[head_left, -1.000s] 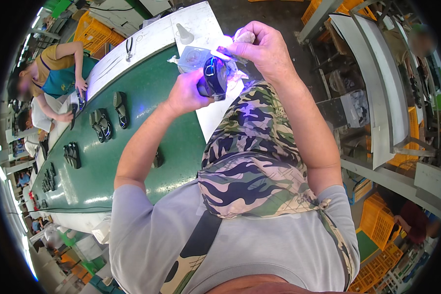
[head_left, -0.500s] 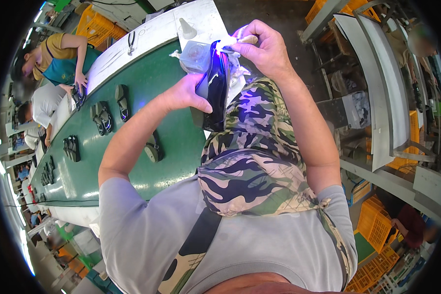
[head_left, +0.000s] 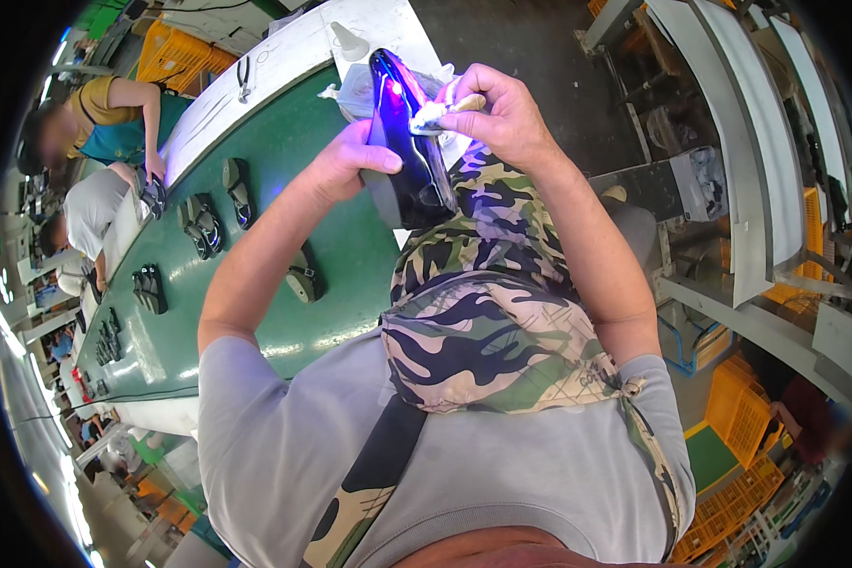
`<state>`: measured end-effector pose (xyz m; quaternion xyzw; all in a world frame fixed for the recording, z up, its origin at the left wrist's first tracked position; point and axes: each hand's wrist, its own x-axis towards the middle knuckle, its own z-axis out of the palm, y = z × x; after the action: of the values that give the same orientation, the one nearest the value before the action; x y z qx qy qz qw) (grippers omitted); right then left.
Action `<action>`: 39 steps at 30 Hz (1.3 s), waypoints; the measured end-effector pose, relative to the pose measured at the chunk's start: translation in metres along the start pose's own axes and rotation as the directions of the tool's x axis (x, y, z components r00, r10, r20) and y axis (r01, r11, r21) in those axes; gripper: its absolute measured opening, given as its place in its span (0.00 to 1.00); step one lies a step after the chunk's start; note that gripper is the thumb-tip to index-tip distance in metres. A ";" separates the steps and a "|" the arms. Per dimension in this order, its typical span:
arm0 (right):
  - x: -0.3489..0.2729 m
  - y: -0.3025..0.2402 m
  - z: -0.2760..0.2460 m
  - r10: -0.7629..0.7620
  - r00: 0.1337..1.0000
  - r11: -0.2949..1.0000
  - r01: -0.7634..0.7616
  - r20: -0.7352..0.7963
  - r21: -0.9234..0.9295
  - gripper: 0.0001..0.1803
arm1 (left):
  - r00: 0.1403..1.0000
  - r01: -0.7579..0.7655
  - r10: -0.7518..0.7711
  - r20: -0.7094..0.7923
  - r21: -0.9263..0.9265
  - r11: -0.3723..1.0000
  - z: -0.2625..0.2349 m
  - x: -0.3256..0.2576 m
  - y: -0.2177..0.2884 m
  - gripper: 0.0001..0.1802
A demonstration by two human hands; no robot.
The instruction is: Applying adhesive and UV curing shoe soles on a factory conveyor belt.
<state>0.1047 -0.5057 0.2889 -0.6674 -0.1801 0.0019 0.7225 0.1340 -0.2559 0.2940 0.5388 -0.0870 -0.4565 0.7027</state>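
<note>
Upright in front of me is a glossy black shoe point(head_left: 402, 142), its narrow end pointing away and a purple-blue glare on its top. My left hand point(head_left: 355, 161) is closed around its left side, thumb on top. My right hand point(head_left: 497, 114) pinches a small white cloth point(head_left: 430, 117) against the shoe's right side. A beige tip sticks out at those fingers; what it is I cannot make out. Behind the shoe, a clear plastic container point(head_left: 355, 92) is partly hidden.
On the green table point(head_left: 284, 227) at left lie several dark sandals point(head_left: 238, 192). Pliers point(head_left: 244, 79) and a translucent cone-shaped bottle point(head_left: 348, 42) rest on the white edge. A co-worker point(head_left: 114, 104) handles sandals at far left. Metal racks point(head_left: 743, 170) and yellow crates point(head_left: 738, 407) stand right.
The white cloth has moved from the shoe's far tip down along its right side. The shoe has shifted slightly away from me and tilted, its far end now leaning left.
</note>
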 end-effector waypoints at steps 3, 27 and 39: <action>-0.008 -0.001 -0.006 0.051 0.998 0.999 -0.051 0.042 0.005 0.11 | 0.998 -0.048 0.044 -0.055 -0.057 0.997 0.001 0.005 0.002 0.38; -0.081 0.011 -0.076 0.205 0.842 0.903 0.034 -0.499 0.428 0.10 | 0.903 -0.417 0.390 -0.182 -0.150 0.896 0.054 0.083 -0.007 0.35; -0.092 0.013 -0.112 0.260 0.592 0.903 0.131 -0.763 0.410 0.11 | 0.845 -0.405 0.525 -0.102 0.520 0.752 0.146 0.139 0.030 0.36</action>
<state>0.0512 -0.6341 0.2481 -0.4282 0.1948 -0.2326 0.8513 0.1397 -0.4568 0.3273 0.7077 -0.2430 -0.1604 0.6437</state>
